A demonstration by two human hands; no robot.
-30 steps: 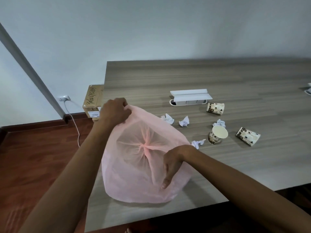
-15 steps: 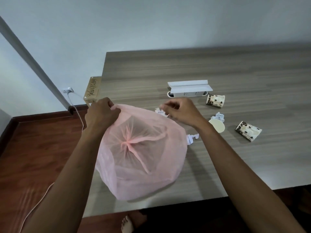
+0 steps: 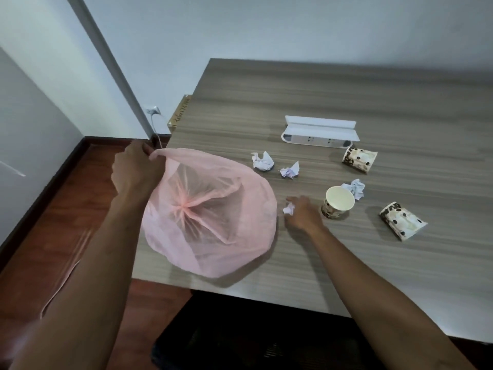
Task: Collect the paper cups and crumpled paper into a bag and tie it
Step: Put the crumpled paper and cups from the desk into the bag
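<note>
Pink bag [image 3: 210,214] open; three cups [image 3: 338,202], four crumpled papers [image 3: 262,161] outside.

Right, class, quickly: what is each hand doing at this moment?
Left hand: grips the rim of the pink bag, holding it open.
Right hand: fingers curled round a crumpled paper on the table.

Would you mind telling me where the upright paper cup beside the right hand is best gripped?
Probably by its side wall, just under the rim, coming from the bag side. The upright cup stands with its open mouth up, the right hand is beside it, and a crumpled paper crowds its far side.
</note>
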